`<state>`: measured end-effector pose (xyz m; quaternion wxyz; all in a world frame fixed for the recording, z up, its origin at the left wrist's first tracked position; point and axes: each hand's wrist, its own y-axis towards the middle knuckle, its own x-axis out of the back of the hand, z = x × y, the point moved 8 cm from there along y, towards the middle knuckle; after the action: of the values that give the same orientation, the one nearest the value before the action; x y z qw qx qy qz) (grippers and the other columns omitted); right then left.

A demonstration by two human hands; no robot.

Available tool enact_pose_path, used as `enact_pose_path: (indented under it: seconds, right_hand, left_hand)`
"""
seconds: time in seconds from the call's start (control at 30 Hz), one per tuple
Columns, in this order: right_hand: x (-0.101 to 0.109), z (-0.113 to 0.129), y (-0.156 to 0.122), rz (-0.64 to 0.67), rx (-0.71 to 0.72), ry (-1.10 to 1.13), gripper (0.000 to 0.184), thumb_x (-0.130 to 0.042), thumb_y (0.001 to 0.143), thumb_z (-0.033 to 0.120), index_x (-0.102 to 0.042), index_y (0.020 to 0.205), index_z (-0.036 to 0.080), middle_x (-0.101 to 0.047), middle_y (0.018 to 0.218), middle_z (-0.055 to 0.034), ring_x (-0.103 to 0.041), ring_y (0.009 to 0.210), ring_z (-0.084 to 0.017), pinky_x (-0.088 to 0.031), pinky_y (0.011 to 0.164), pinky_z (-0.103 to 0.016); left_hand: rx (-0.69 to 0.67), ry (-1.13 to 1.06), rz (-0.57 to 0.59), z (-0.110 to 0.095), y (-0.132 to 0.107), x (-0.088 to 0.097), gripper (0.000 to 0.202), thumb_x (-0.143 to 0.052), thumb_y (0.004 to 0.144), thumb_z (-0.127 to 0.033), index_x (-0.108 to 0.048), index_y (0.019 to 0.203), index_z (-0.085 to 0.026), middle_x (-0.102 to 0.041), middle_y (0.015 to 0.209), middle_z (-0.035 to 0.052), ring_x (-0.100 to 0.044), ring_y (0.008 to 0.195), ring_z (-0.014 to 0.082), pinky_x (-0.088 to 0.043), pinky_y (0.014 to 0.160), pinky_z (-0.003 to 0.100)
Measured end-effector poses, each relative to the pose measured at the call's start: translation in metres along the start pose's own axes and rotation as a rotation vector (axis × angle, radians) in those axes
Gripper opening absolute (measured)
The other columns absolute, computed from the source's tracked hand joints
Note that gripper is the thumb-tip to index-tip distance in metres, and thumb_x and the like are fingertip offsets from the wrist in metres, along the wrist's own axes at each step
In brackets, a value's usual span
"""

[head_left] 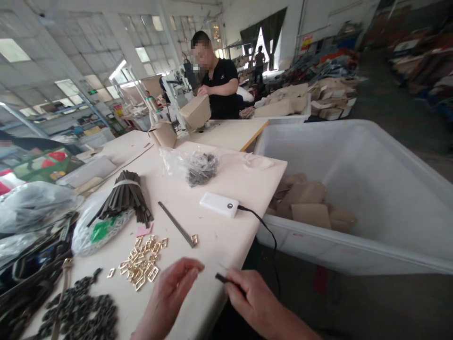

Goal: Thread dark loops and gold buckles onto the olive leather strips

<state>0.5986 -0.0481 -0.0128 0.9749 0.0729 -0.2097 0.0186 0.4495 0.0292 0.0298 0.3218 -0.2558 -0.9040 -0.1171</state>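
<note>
Over the table's front edge, my right hand [253, 297] is closed around a dark strap [222, 278], whose short end sticks out past the fingers. My left hand [173, 290] is beside it, thumb and fingertips pressed together; anything between them is hidden. Just beyond my left hand lies a pile of gold metal buckles [139, 262]. One long dark strip [176, 224] rests on the table, with a single gold buckle [194, 239] at its near end. A tied bundle of dark strips [127, 196] lies on a plastic bag farther left.
A white power bank [219, 204] has a black cable [262, 219] running off the table edge. Behind it sits a clear bag of dark pieces [201, 170]. Dark loops [79, 307] heap at lower left. Right stands a large white bin [354, 250]. A co-worker [222, 80] works at a machine.
</note>
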Motion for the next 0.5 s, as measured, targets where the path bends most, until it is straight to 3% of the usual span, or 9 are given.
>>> enact_pose_path:
  seconds: [0.07, 0.13, 0.2, 0.3, 0.4, 0.5]
  right_hand:
    - [0.027, -0.013, -0.008, -0.121, -0.057, 0.073, 0.029, -0.037, 0.096, 0.027, -0.052, 0.073, 0.02, -0.049, 0.062, 0.0034, -0.048, 0.058, -0.012, -0.036, 0.058, -0.024]
    - [0.038, -0.025, -0.017, -0.165, -0.099, 0.122, 0.031, -0.037, 0.097, 0.031, -0.053, 0.073, 0.02, -0.048, 0.059, 0.0039, -0.048, 0.056, -0.012, -0.036, 0.057, -0.024]
    - [0.038, -0.035, -0.027, -0.172, -0.13, 0.137, 0.032, -0.037, 0.097, 0.031, -0.053, 0.072, 0.02, -0.048, 0.057, 0.004, -0.048, 0.055, -0.013, -0.037, 0.057, -0.024]
    - [0.025, -0.049, -0.042, -0.141, -0.178, 0.146, 0.031, -0.036, 0.096, 0.031, -0.053, 0.072, 0.02, -0.048, 0.057, 0.0034, -0.049, 0.056, -0.013, -0.037, 0.057, -0.024]
    - [0.005, -0.067, -0.055, -0.074, -0.247, 0.195, 0.031, -0.036, 0.095, 0.036, -0.051, 0.073, 0.02, -0.046, 0.055, 0.0041, -0.046, 0.051, -0.012, -0.035, 0.053, -0.024]
    - [-0.008, -0.089, -0.068, -0.049, -0.354, 0.231, 0.032, -0.038, 0.095, 0.042, -0.051, 0.074, 0.02, -0.045, 0.056, 0.0042, -0.045, 0.051, -0.012, -0.034, 0.05, -0.023]
  left_hand:
    - [-0.106, 0.082, 0.038, -0.03, 0.055, 0.003, 0.033, -0.048, 0.094, -0.043, -0.066, 0.117, -0.028, -0.069, 0.12, 0.0043, -0.065, 0.105, 0.0199, -0.052, 0.093, 0.031]
    - [-0.198, 0.111, 0.173, -0.059, 0.115, -0.008, 0.048, -0.052, 0.09, -0.046, -0.055, 0.134, -0.027, -0.056, 0.141, 0.0064, -0.058, 0.12, 0.023, -0.049, 0.1, 0.036]
    - [-0.188, 0.193, 0.309, -0.076, 0.175, -0.029, 0.062, -0.057, 0.085, -0.051, -0.049, 0.139, -0.024, -0.051, 0.146, 0.009, -0.052, 0.129, 0.0266, -0.045, 0.105, 0.039]
    - [-0.089, 0.463, 0.382, -0.083, 0.251, -0.065, 0.086, -0.063, 0.077, -0.061, -0.038, 0.146, -0.018, -0.037, 0.155, 0.0144, -0.034, 0.143, 0.0327, -0.031, 0.114, 0.044]
    - [-0.021, 0.659, 0.459, -0.079, 0.293, -0.109, 0.11, -0.063, 0.069, -0.073, -0.025, 0.151, -0.011, -0.025, 0.158, 0.0212, -0.026, 0.146, 0.0364, -0.029, 0.115, 0.044]
    - [0.041, 0.785, 0.501, -0.064, 0.313, -0.143, 0.12, -0.065, 0.06, -0.078, -0.021, 0.152, -0.014, -0.021, 0.159, 0.0219, -0.023, 0.146, 0.0399, -0.03, 0.113, 0.048]
